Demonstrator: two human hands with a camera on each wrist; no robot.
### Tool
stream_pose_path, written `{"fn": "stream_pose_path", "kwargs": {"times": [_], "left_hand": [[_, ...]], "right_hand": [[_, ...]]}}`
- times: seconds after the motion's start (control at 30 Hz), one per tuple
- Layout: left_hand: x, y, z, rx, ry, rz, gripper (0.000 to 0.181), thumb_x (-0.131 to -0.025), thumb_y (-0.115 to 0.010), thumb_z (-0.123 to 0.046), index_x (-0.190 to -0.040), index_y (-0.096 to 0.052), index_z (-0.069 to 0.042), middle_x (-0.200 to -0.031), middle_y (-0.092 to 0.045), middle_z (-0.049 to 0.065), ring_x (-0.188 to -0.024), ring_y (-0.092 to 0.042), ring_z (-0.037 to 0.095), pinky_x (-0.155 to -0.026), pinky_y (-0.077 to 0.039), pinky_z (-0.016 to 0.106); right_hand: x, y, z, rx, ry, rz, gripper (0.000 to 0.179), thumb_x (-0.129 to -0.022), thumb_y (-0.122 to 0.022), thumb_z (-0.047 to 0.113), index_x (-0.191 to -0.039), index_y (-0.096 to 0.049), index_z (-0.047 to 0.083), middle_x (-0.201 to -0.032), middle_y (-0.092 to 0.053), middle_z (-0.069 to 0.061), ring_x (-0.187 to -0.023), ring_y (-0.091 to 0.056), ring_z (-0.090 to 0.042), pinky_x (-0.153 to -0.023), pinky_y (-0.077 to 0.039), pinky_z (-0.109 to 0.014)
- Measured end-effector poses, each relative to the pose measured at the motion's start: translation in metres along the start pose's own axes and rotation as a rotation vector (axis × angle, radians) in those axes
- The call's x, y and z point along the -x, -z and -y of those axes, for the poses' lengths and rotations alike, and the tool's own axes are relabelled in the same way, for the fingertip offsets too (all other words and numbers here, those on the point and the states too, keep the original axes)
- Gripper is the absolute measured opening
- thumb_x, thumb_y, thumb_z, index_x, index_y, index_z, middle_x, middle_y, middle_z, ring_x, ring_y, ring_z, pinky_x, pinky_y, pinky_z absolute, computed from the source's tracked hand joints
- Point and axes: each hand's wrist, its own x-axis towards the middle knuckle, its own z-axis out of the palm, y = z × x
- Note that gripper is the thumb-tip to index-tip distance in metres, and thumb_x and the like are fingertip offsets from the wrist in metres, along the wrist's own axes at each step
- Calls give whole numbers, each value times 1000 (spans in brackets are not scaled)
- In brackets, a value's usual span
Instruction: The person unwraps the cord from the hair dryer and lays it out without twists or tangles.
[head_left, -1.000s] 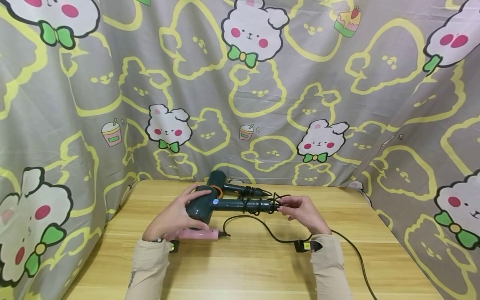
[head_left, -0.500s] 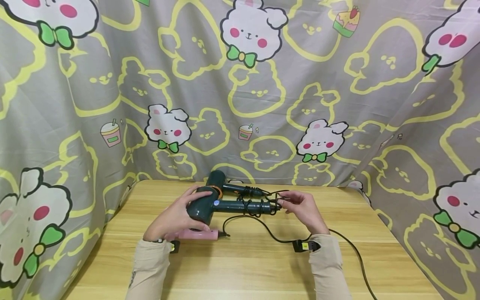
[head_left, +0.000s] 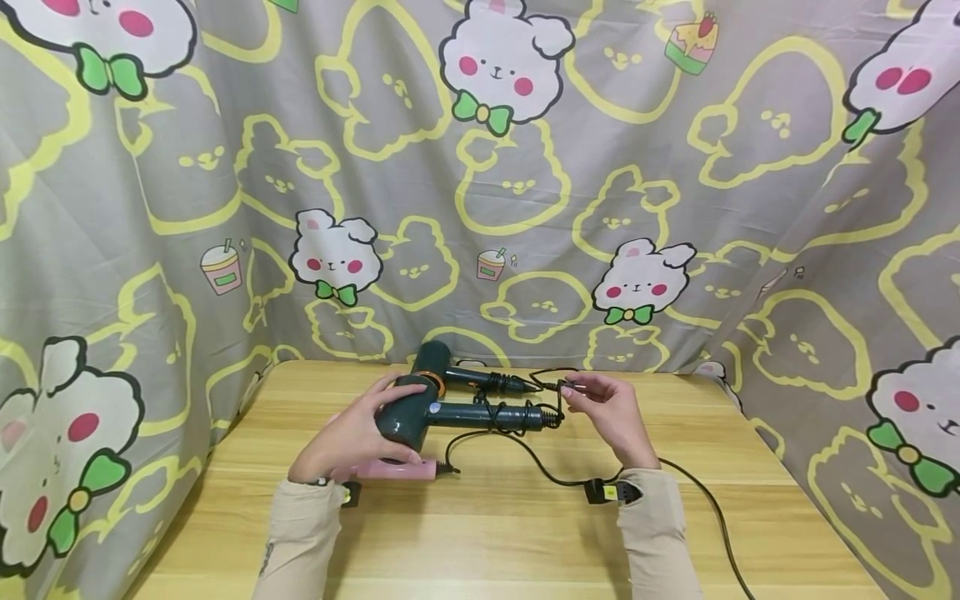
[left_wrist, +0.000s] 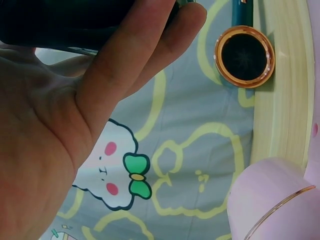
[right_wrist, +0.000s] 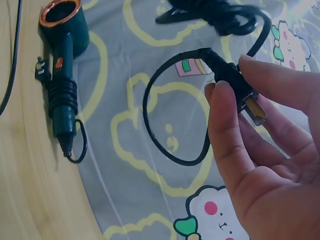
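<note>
My left hand [head_left: 348,437] grips the barrel of a dark green hair dryer [head_left: 480,414], its handle pointing right with black cord wound round it. In the left wrist view, the dryer's dark barrel [left_wrist: 60,25] lies behind the fingers. Past the handle's end, my right hand [head_left: 615,421] pinches the cord's black plug [right_wrist: 232,82] between thumb and fingers, its metal prongs facing the palm. A loop of cord [right_wrist: 146,112] hangs from the plug. Behind lies a second dark green hair dryer [head_left: 432,360] with an orange-copper rim, its cord coiled round the handle [right_wrist: 62,95].
A pink hair dryer [left_wrist: 270,205] lies below my left hand, its handle [head_left: 397,469] showing in the head view. A black cable [head_left: 712,492] runs over the wooden table [head_left: 480,542] to the front right. Patterned curtain [head_left: 420,167] stands close behind the table.
My right hand has drawn the plug slightly up and away from the handle's end, and the cord there has loosened into a wider loop. My left hand stays on the dryer.
</note>
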Motion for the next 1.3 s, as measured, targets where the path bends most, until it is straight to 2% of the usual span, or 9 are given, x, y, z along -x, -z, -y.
{"fn": "stream_pose_path", "kwargs": {"times": [0.13, 0.37, 0.6, 0.73, 1.07, 1.3], "left_hand": [[0, 0, 1, 4, 14, 0, 97, -61, -100, -45, -146, -53, -46, -171, -23, 9, -135, -50, 46, -95, -52, 53], [-1, -1, 4, 4, 10, 0, 96, -60, -100, -46, -145, -55, -46, -170, -24, 11, -137, -50, 48, -98, -52, 54], [-2, -2, 3, 54, -2, 14, 96, -60, -100, -44, -146, -56, -41, -171, -21, 14, -138, -47, 50, -101, -51, 55], [-2, -3, 3, 69, -14, 17, 96, -61, -100, -42, -146, -56, -38, -171, -21, 15, -139, -46, 50, -103, -50, 56], [-2, -3, 4, 60, -11, 22, 95, -62, -100, -42, -146, -56, -39, -170, -21, 15, -136, -49, 49, -101, -52, 55], [-2, -3, 5, 71, -10, 27, 95, -62, -100, -42, -146, -56, -38, -170, -21, 15, -137, -48, 50, -102, -52, 55]], "right_hand": [[0, -2, 4, -41, 1, -13, 32, -94, -77, 13, -121, -71, -2, -109, -78, -9, -88, -74, -9, -83, -60, -26], [3, -3, 13, -63, 18, -33, 33, -92, -79, 14, -119, -71, -3, -113, -78, -16, -92, -76, -11, -84, -59, -22], [8, -3, 25, -78, 66, -37, 33, -91, -80, 11, -119, -70, -4, -98, -79, 11, -89, -75, -5, -82, -59, -22], [11, -4, 31, -80, 91, -32, 32, -91, -79, 9, -119, -70, -4, -96, -78, 15, -90, -75, -5, -81, -59, -22], [21, -8, 49, -55, 119, -15, 31, -91, -80, 14, -117, -72, -1, -98, -79, 10, -92, -75, -6, -82, -59, -23], [29, -13, 60, -92, 143, 54, 28, -91, -80, 11, -115, -72, -1, -97, -80, 5, -91, -76, -9, -80, -60, -26]]}}
